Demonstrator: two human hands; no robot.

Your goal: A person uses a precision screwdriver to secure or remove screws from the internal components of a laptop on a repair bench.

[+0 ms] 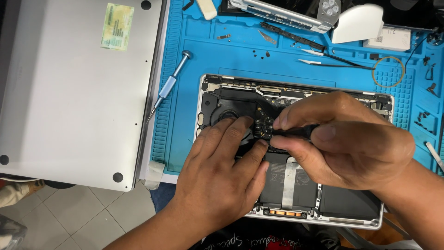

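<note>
An opened silver laptop [209, 88] lies bottom-up on a blue work mat [231, 46], showing its dark board [268, 104], fan and black battery cells [344, 203]. My left hand [217, 171] rests flat on the laptop, fingertips spread over the fan and board. My right hand [342, 139] pinches a thin black tool [296, 131], its tip hidden down at the board between my fingers.
The laptop's silver bottom cover [69, 88] lies to the left. A blue-handled screwdriver [169, 85] sits on the mat beside it. Tweezers [333, 63], small screws, a rubber band [388, 71] and white parts lie at the back. Tiled floor shows below.
</note>
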